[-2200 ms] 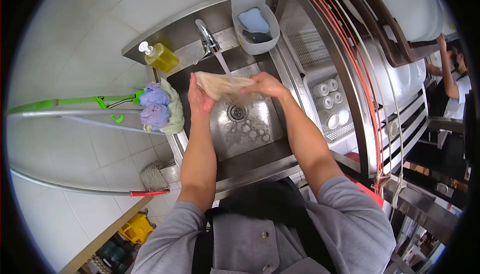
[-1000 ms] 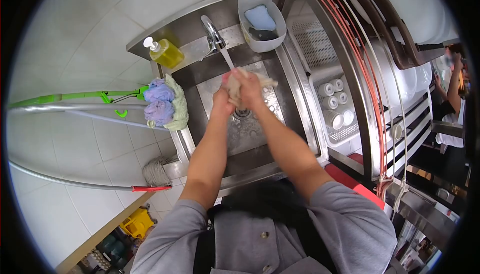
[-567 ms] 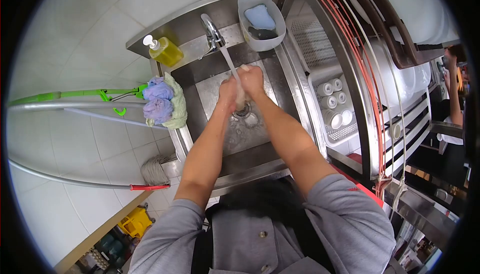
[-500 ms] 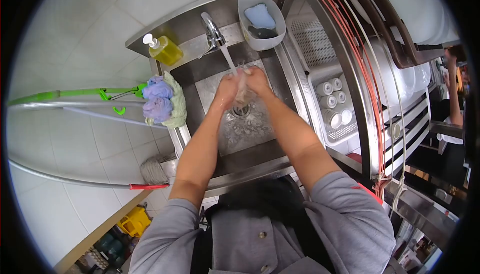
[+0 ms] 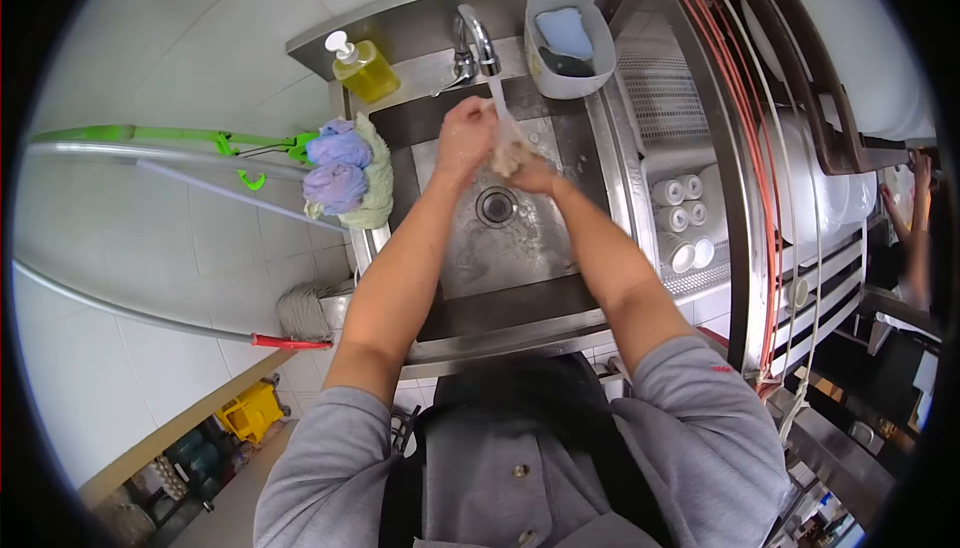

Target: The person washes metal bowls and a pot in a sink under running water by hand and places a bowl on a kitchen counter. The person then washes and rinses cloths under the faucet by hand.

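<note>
Water runs from the faucet (image 5: pixel 478 38) into the steel sink (image 5: pixel 500 278). Under the stream a wet, beige cloth (image 5: pixel 508 156) hangs bunched between my hands. My left hand (image 5: pixel 468 138) is closed on the upper part of the cloth, just left of the water. Lower and to the right, my right hand (image 5: pixel 533 174) grips the cloth's bunched lower end. Below both hands the round drain (image 5: pixel 497 207) shows uncovered, with water spread over the sink floor around it.
A soap bottle (image 5: pixel 366 72) stands behind the sink's left corner. Purple and green cloths (image 5: pixel 345 173) lie on the left rim. A bin (image 5: pixel 569 48) with a blue sponge hangs at the back right. White cups (image 5: pixel 683 218) sit in a basket on the right; a co-worker's arm shows far right.
My hands have moved from pressed together around the cloth to apart, the left one higher and the right one lower. The drain is more exposed. The view has shifted, so the sink sits further right.
</note>
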`<state>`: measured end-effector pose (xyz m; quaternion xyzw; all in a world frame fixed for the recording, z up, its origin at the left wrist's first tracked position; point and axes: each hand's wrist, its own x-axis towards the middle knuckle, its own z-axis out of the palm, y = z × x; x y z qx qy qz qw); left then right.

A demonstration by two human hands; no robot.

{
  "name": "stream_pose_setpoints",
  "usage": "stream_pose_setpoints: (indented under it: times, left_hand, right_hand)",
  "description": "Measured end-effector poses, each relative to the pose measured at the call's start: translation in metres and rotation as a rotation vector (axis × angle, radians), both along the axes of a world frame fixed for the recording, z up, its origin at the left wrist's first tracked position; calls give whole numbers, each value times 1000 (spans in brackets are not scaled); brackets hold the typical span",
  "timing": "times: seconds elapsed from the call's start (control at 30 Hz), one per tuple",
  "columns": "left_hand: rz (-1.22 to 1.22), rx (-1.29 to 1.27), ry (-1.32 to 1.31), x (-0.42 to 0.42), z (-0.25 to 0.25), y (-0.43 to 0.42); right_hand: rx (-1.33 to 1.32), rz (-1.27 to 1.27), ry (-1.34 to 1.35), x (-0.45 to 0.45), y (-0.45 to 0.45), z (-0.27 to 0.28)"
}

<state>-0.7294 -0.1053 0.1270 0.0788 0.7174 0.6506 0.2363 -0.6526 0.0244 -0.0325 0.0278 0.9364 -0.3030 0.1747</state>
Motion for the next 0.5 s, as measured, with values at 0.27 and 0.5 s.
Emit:
stream_pose_setpoints:
  times: [0.27, 0.5]
  left_hand:
    - [-787, -666, 349, 6, -64, -58]
    - [-578, 37, -277, 44, -91, -25]
  right_hand:
    - [-109, 161, 31, -30, -10, 136]
    - [-825, -243, 44, -14, 17, 170]
